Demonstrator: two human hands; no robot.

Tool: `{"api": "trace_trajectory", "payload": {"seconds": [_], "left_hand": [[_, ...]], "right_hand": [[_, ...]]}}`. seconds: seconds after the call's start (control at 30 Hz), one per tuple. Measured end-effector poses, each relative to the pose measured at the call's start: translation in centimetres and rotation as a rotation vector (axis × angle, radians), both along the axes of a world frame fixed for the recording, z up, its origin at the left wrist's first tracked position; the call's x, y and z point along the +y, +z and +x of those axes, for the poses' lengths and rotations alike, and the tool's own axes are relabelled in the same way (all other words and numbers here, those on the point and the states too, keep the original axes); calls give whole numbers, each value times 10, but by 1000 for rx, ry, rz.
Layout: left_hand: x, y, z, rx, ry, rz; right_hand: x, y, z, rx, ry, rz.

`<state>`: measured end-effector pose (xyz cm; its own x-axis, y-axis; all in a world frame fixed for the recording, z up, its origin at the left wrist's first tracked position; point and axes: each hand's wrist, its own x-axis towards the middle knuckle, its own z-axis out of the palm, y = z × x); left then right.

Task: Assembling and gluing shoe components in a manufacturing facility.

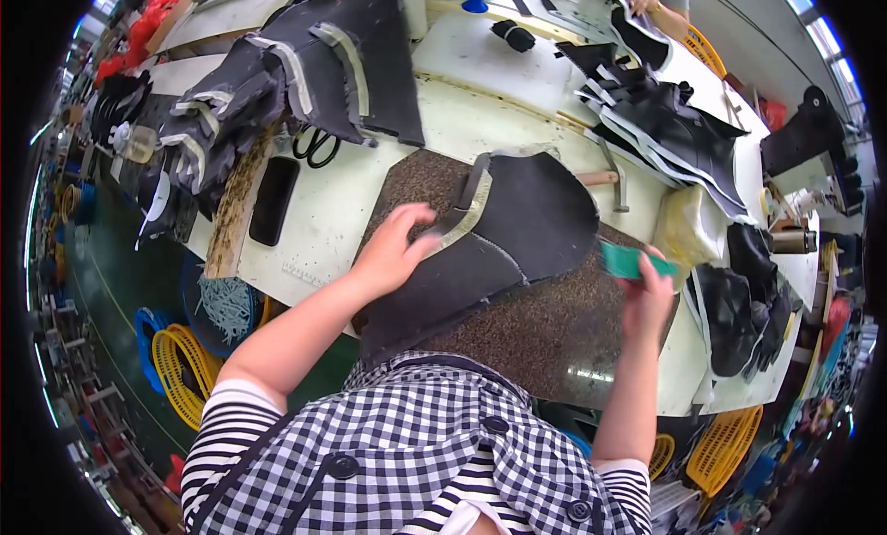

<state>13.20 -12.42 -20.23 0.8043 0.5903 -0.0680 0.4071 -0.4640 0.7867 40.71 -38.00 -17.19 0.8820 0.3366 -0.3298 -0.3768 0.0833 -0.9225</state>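
Note:
A black shoe-upper-like piece with a stitched seam lies on a brown speckled slab in front of me. Along its curved upper-left edge runs a pale strip, with a dark band folded up beside it. My left hand is at that strip, fingers apart and slightly blurred, holding nothing I can see. To the right of the piece, my right hand grips a flat green scraper, apart from the piece. A hammer with a wooden handle lies just beyond the piece's right side.
Stacked black pieces with pale strips sit at the far left, near scissors and a phone. More black pieces and a yellowish bag are at right. Another person's hand works at the far right.

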Motion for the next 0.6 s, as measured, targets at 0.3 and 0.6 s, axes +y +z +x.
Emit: {"api": "trace_trajectory", "payload": {"seconds": [0.3, 0.6], "left_hand": [[21, -49, 84, 39, 434, -682], [-52, -44, 9, -68, 140, 293]], "right_hand": [[178, -67, -53, -555, 533, -240], [211, -52, -53, -1214, 649, -379]]}}
